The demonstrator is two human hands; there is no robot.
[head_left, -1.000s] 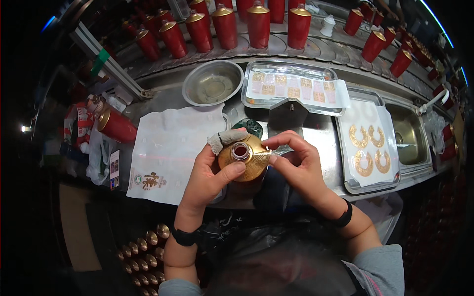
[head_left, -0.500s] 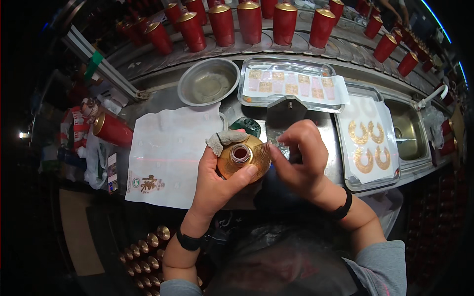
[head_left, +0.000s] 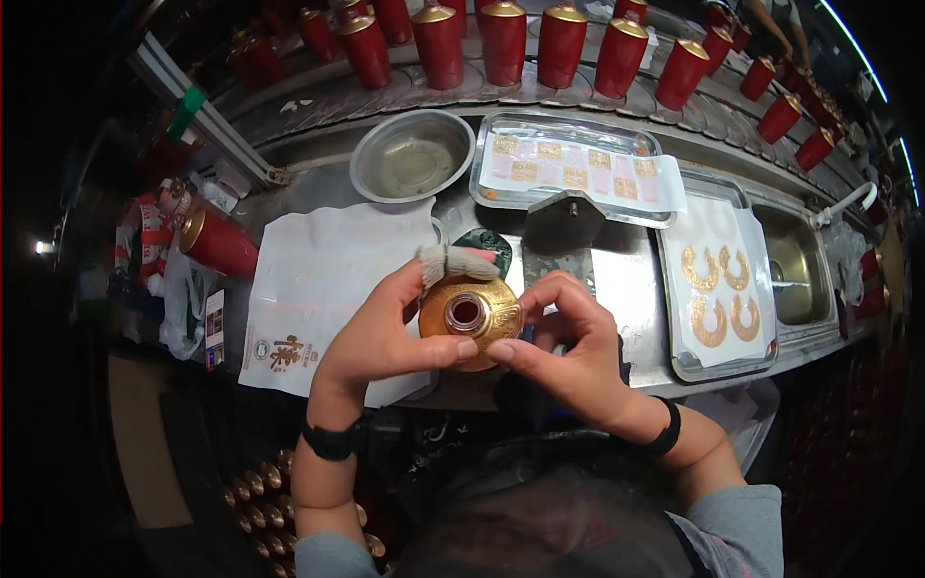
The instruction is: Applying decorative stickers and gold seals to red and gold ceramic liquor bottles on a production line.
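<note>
A bottle (head_left: 493, 306) with a gold, relief-patterned shoulder is held mouth up, its uncapped neck pointing toward me. My left hand (head_left: 390, 332) is closed round its left side, thumb on the shoulder by the neck. Grey knitted cloth (head_left: 458, 262) covers a finger of that hand. On the right side, my right hand (head_left: 578, 356) grips the bottle too, its thumb pressed on the gold shoulder's near edge and the other fingers curled. The bottle's body below the shoulder is mostly hidden.
A white sheet (head_left: 318, 279) lies at left, with a metal bowl (head_left: 368, 183) behind it. Trays of gold pieces stand behind (head_left: 540, 204) and right (head_left: 689, 366), beside a sink (head_left: 805, 279). Red bottles (head_left: 504, 48) line the conveyor (head_left: 385, 99); another red bottle (head_left: 220, 246) lies tilted at left.
My right hand has come onto the bottle's shoulder from just beside it, thumb now pressing. My left hand has shifted its hold. The red bottles on the conveyor have moved right.
</note>
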